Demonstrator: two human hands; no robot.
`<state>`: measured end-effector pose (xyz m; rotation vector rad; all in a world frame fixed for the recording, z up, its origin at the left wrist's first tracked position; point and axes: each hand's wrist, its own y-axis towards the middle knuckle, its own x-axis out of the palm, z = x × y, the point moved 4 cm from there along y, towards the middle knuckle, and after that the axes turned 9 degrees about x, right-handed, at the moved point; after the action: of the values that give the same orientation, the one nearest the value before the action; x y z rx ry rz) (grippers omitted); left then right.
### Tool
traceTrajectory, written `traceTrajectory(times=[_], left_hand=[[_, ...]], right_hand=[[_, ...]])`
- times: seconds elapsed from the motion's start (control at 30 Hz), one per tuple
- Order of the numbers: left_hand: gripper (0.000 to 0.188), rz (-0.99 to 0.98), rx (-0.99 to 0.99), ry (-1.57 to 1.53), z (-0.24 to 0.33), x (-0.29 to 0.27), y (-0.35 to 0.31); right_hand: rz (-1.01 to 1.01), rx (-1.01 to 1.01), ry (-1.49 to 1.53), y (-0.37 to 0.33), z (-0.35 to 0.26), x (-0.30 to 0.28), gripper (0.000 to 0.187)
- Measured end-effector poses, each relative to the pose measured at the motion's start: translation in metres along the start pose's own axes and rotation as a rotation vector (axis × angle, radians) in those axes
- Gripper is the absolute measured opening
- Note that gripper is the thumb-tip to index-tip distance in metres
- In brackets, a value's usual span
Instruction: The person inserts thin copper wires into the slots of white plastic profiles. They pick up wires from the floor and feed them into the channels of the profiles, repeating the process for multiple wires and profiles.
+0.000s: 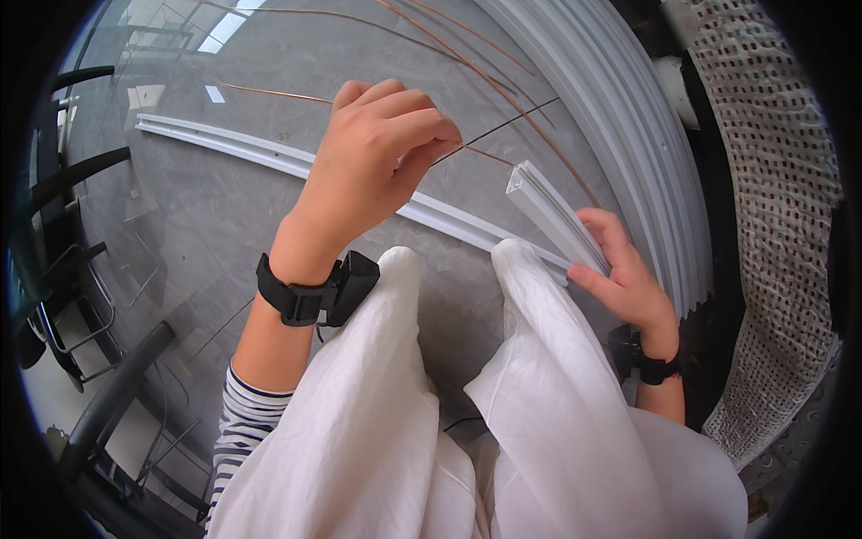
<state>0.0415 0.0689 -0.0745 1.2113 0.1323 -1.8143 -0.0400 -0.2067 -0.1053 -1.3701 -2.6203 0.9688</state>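
My left hand (pixel 382 148) is closed, with its thumb and fingertips pinching a thin copper-coloured wire (pixel 487 154). One stretch of that wire reaches right to the open end of a white slotted profile (pixel 549 207); whether it goes inside is too small to tell. More wire trails away left behind the hand. My right hand (pixel 621 274) grips the profile, thumb on the near side and fingers on the far side, its open end tilted up and leftward. Below both hands a long white rail (pixel 224 144) lies across the grey floor.
Several white profiles (pixel 620 135) lie side by side at the right. More copper-coloured wires (pixel 458 54) stretch over the floor (pixel 197 225) at the far side. Black-framed chairs (pixel 117 395) stand at the left. A white open-weave cloth (pixel 763 135) hangs at the far right.
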Motion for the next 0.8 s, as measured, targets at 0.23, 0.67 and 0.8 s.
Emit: traceTrajectory(times=[0.23, 0.67, 0.8], left_hand=[[0.010, -0.062, 0.002, -0.003, 0.0000, 0.0033, -0.0016], [0.008, -0.057, -0.004, -0.040, -0.0031, 0.0071, -0.0053], [0.007, -0.182, -0.020, -0.041, -0.0004, 0.0037, -0.0014]], right_hand=[[-0.017, 0.022, -0.020, 0.0015, -0.0049, 0.0001, 0.055], [-0.044, 0.024, -0.026, 0.0020, -0.0049, 0.0028, 0.056], [-0.060, 0.017, -0.070, 0.0031, -0.0056, 0.0051, 0.056]])
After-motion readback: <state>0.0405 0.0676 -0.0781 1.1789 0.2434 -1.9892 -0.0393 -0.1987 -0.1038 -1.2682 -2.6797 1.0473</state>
